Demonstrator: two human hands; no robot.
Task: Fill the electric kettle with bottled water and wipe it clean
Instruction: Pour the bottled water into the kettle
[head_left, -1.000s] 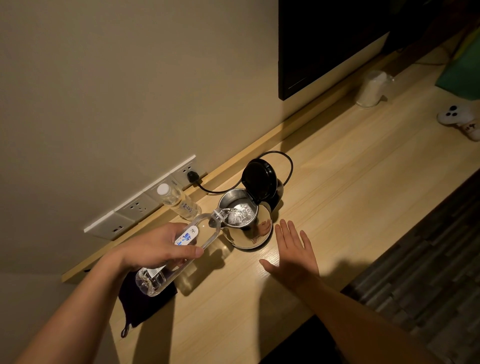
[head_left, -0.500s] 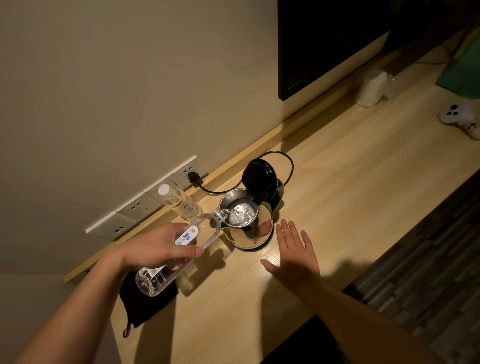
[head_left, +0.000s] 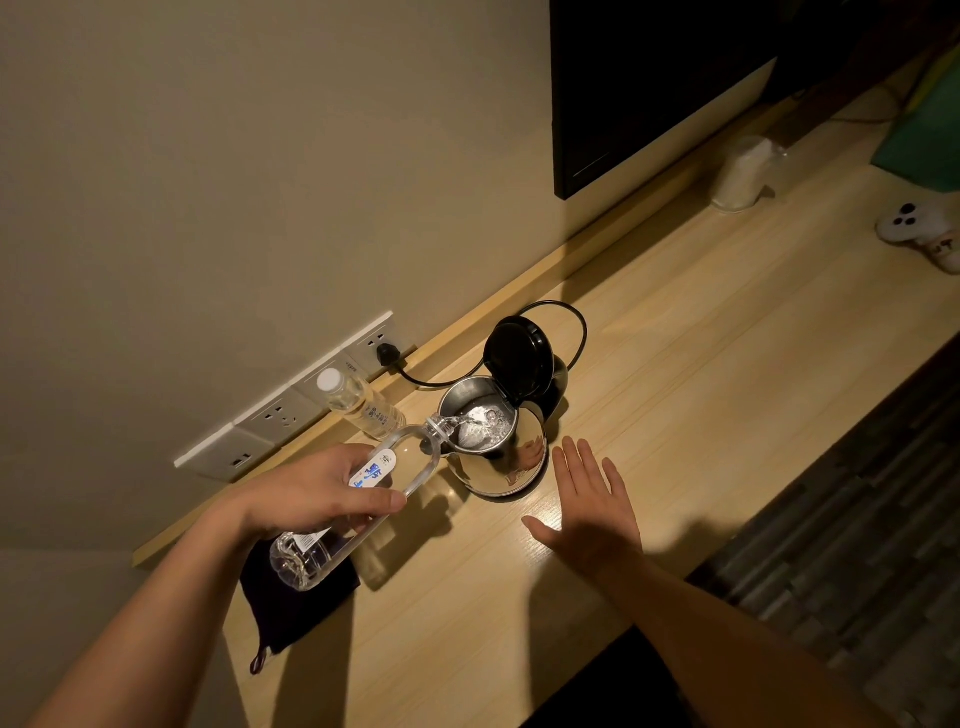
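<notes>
A steel electric kettle (head_left: 511, 467) stands on the wooden desk (head_left: 701, 415) with its black lid (head_left: 519, 356) flipped up. My left hand (head_left: 317, 491) grips a clear water bottle (head_left: 415, 462), tilted with its neck over the kettle's mouth. Water streams into the kettle. My right hand (head_left: 595, 506) lies flat on the desk just right of the kettle, fingers spread, holding nothing. A dark cloth (head_left: 291, 608) lies on the desk under the bottle's base.
A second capped bottle (head_left: 358, 400) stands by the wall sockets (head_left: 291, 410), where the kettle's cord is plugged in. Farther right are a dark screen (head_left: 649, 78), a translucent cup (head_left: 740, 174), a white game controller (head_left: 917, 228) and a green bag (head_left: 930, 140).
Nothing has moved noticeably; the bottle stays tilted and water keeps pouring into the kettle.
</notes>
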